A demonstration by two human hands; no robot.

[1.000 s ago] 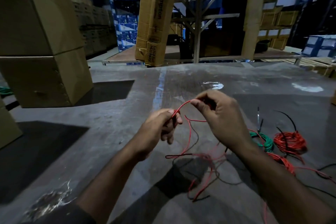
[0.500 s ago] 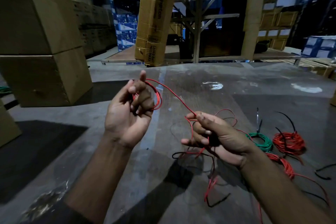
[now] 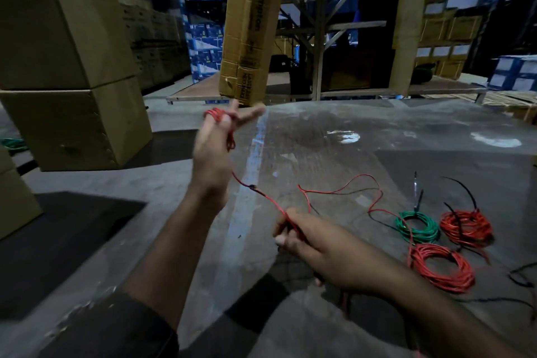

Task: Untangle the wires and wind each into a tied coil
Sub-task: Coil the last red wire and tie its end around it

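Warehouse counter (image 3: 334,154), grey: red wire (image 3: 268,198) slants from small coil round fingers of my raised left hand (image 3: 216,142), far-left, down to my right hand (image 3: 316,244) pinching it, near-right; slack trails right

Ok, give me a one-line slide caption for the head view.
Left hand winds thin red wire around its fingers while right hand feeds it.

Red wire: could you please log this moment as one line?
step: winding | left hand: red wire looped round fingers | right hand: pinches wire | finished coils: on floor
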